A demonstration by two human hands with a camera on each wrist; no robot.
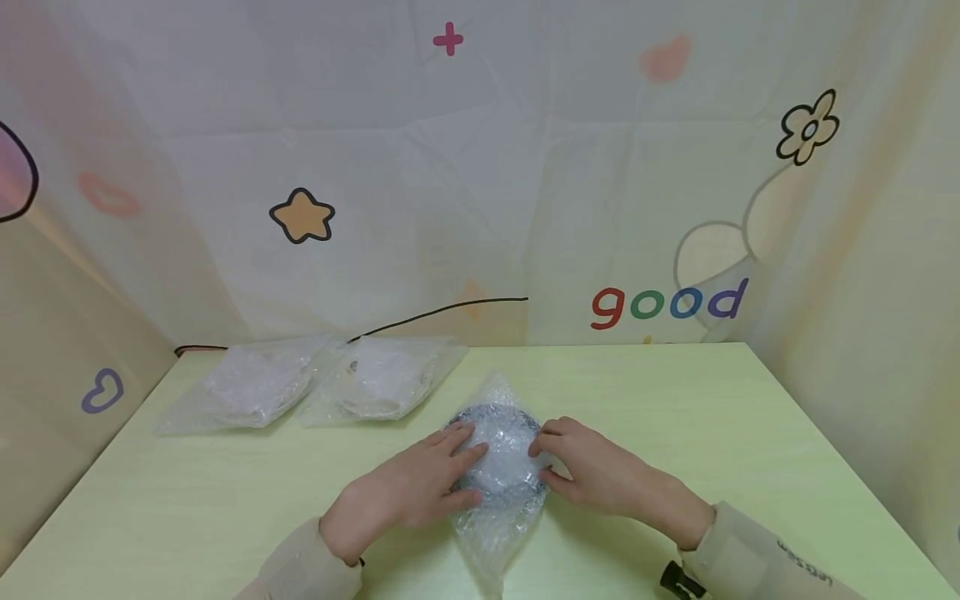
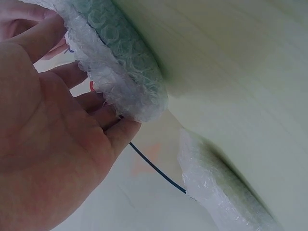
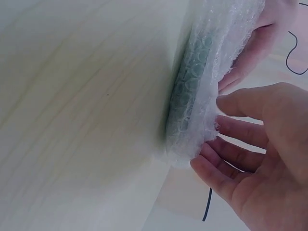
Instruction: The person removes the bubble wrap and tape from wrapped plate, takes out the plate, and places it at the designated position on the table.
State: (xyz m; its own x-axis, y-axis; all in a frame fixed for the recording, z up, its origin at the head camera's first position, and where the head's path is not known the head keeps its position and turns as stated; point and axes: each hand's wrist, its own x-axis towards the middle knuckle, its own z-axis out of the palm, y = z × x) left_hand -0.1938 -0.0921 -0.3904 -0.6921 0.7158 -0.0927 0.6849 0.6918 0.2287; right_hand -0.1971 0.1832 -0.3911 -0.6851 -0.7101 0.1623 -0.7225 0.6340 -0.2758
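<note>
A bubble-wrapped package [image 1: 504, 454] lies on the table between both hands, its wrap ending in points at the far and near sides. Something dark and rounded shows through the bubbles; its kind is hidden. My left hand [image 1: 420, 483] rests on the package's left part, fingers spread and only slightly bent. On the right edge, the fingertips of my right hand [image 1: 592, 467] touch the wrap with bent fingers, thumb apart from them. Both wrist views show the package's thick side, with the left hand [image 2: 62, 120] and the right hand [image 3: 260, 144] lying against its upper face.
Two more bubble-wrapped packages, one [image 1: 258, 383] at the back left and another [image 1: 386, 379] beside it, lie on the pale green table [image 1: 712, 433]. A printed curtain [image 1: 480, 183] hangs behind the table and along its sides.
</note>
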